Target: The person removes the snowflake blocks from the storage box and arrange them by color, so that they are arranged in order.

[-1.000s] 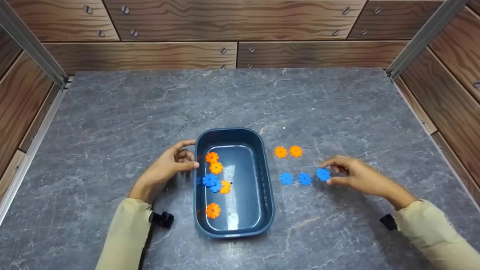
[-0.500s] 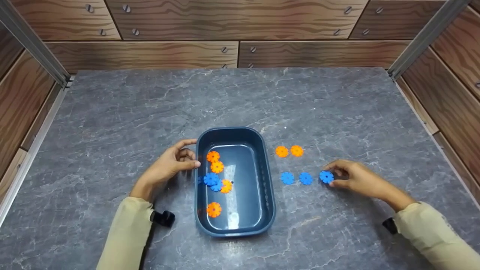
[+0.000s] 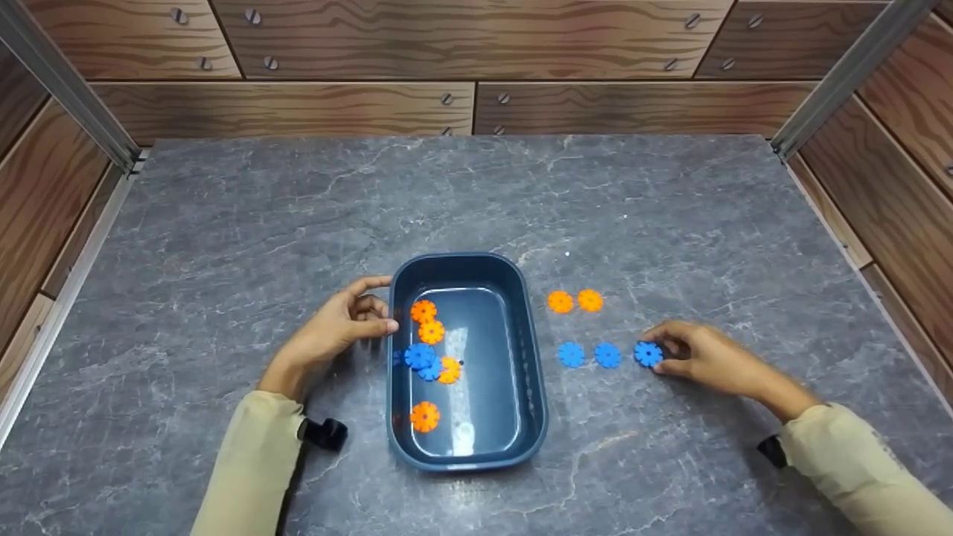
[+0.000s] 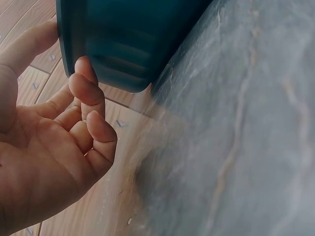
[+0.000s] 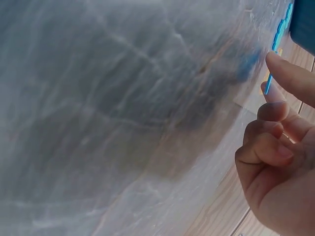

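One blue disc [image 3: 648, 359] pinched by the right hand [image 3: 707, 356], the tub [image 3: 488, 335] held by the left hand [image 3: 324, 335]

The blue disc, notched like a flower, is grasped at its edge between the thumb and index finger of the right hand. It is positioned at the right end of a row with two blue discs [image 3: 607, 360] on the grey marbled tabletop [image 3: 298, 201] (from the right wrist, it is seen nearly edge-on). Whether it is lifted off the surface cannot be told. Farther from the person, two orange discs [image 3: 555, 301] are placed side by side, to the right of the tub.

The tub, dark blue with rounded corners, is held at its left long side: the thumb is laid on the rim, and bent fingers are set against the outer wall. Toward that side, inside, four notched orange discs [image 3: 425, 423] and a blue pair [image 3: 417, 351] are scattered; the pair is overlapped, with one orange disc set against it. The forearms are covered by pale sleeves [image 3: 249, 461].
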`<action>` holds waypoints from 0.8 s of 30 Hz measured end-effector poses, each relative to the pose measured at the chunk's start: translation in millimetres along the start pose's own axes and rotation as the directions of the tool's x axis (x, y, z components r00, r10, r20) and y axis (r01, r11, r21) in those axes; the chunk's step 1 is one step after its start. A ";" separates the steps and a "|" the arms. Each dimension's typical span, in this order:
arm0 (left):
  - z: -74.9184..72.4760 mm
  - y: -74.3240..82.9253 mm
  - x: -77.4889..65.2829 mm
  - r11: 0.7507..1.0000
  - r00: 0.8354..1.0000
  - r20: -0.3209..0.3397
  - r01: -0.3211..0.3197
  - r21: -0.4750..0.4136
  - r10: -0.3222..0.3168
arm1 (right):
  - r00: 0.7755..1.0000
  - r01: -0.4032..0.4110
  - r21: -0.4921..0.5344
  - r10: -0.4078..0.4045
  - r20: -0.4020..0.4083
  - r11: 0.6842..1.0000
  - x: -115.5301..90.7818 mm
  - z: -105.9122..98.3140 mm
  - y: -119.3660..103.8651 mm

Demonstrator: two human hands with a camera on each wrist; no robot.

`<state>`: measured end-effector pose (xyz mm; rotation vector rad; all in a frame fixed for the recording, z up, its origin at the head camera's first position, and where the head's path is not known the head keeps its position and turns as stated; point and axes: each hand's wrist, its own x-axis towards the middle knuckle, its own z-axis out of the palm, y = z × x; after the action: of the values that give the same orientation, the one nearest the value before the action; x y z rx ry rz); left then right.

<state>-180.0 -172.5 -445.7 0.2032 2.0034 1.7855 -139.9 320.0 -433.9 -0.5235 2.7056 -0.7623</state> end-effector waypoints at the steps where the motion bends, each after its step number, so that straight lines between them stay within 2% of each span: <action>1: 0.0 0.2 -0.2 1.000 1.000 -0.002 0.001 0.003 -0.001 | 1.000 -0.001 0.000 0.001 0.001 1.000 0.1 0.1 -0.1; 10: 0.6 1.9 -0.8 1.000 1.000 -0.011 0.015 0.018 -0.015 | 1.000 0.013 -0.007 -0.013 -0.017 1.000 0.0 2.2 0.7; 17: -0.9 0.7 0.4 0.999 1.000 0.015 -0.014 0.042 0.014 | 1.000 -0.012 0.025 0.012 0.005 1.000 0.8 2.1 0.6; 24: -0.6 0.8 -0.3 0.999 1.000 0.009 -0.010 0.039 0.009 | 1.000 0.009 0.041 -0.009 -0.004 0.999 -0.7 2.0 1.7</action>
<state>-180.1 -173.1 -444.8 0.2326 2.0356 1.7497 -139.0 320.7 -436.4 -0.5259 2.6866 -0.8201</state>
